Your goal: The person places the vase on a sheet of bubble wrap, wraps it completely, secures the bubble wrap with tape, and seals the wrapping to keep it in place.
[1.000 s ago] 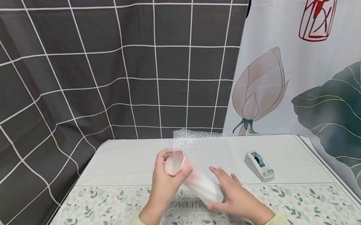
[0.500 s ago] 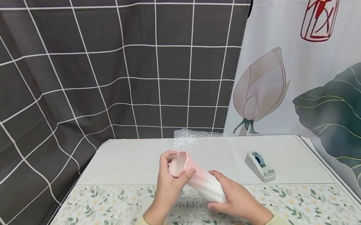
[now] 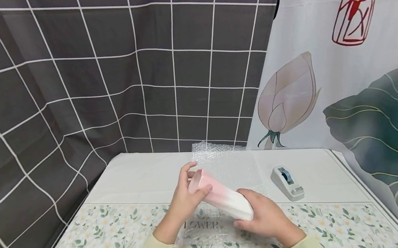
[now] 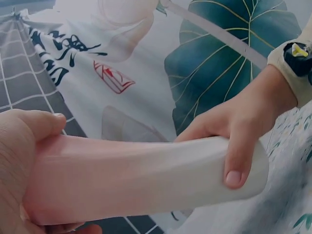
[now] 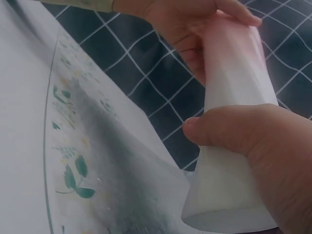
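Note:
A pink-to-white faceted vase [image 3: 221, 195] is held tilted above the table, its pink open mouth up and to the left. The left hand [image 3: 186, 196] grips it near the pink rim, thumb along the near side. Around the white base end curls the right hand [image 3: 264, 215]; in the left wrist view its thumb crosses the white part of the vase [image 4: 146, 180]. Beneath lies a clear sheet of bubble wrap [image 3: 228, 166], spread on the table and partly hidden by the hands and vase. The right wrist view shows the flat underside of the vase [image 5: 234, 219].
A white tape dispenser [image 3: 287, 183] with a blue roll stands right of the bubble wrap. The table [image 3: 114, 179] wears a white cover with a floral band. A dark gridded curtain [image 3: 117, 67] hangs behind, and a lotus-printed cloth [image 3: 294, 92] hangs at the right.
The right hand's fingers have closed around the base end. The vase has been tipped nearer to level, its mouth turning away from view, and has shifted slightly right.

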A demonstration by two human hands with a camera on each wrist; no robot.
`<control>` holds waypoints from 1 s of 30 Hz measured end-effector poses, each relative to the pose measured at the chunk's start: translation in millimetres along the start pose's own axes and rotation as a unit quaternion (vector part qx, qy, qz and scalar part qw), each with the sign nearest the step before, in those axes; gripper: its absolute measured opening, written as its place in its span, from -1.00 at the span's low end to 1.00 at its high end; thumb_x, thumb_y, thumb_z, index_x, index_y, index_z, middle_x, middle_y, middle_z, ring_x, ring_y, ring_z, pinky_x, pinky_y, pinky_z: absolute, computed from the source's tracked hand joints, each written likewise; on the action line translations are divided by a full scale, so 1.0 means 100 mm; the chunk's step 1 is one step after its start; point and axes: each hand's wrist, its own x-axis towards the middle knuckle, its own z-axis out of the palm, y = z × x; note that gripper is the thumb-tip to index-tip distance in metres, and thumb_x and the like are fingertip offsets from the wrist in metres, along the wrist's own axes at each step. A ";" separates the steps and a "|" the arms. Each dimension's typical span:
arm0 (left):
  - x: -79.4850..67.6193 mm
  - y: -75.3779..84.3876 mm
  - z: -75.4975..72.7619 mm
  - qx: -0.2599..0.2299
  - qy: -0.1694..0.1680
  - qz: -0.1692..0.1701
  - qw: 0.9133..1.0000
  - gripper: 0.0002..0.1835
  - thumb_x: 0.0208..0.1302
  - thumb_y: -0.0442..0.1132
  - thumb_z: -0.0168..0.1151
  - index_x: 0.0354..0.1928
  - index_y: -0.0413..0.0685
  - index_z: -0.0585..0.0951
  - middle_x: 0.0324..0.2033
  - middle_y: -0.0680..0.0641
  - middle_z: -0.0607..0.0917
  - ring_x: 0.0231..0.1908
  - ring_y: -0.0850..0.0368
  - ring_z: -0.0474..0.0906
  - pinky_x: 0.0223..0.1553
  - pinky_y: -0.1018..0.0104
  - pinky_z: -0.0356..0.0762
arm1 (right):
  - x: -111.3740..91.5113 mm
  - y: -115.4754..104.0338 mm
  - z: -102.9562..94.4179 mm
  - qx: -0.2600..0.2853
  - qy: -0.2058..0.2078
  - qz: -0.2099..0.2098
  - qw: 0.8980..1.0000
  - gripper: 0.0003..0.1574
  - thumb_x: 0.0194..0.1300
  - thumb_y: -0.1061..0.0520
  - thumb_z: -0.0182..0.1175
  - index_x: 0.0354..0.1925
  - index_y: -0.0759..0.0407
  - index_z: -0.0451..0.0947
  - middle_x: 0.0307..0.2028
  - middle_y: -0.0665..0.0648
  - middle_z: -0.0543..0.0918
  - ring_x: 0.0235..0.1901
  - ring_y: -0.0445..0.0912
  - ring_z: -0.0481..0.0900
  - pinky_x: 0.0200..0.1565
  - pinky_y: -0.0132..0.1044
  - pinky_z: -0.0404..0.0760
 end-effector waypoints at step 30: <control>-0.13 -0.05 0.22 0.517 -0.144 0.177 0.825 -0.22 -0.02 0.39 0.43 0.25 0.27 0.57 -0.01 0.05 0.63 0.12 0.05 0.51 0.42 -0.28 0.04 | -0.02 0.16 -0.07 -0.113 -0.046 -0.052 0.991 -0.05 -0.33 -0.22 0.57 0.12 -0.05 0.59 -0.16 -0.04 0.67 -0.24 -0.12 0.61 -0.27 -0.13 0.61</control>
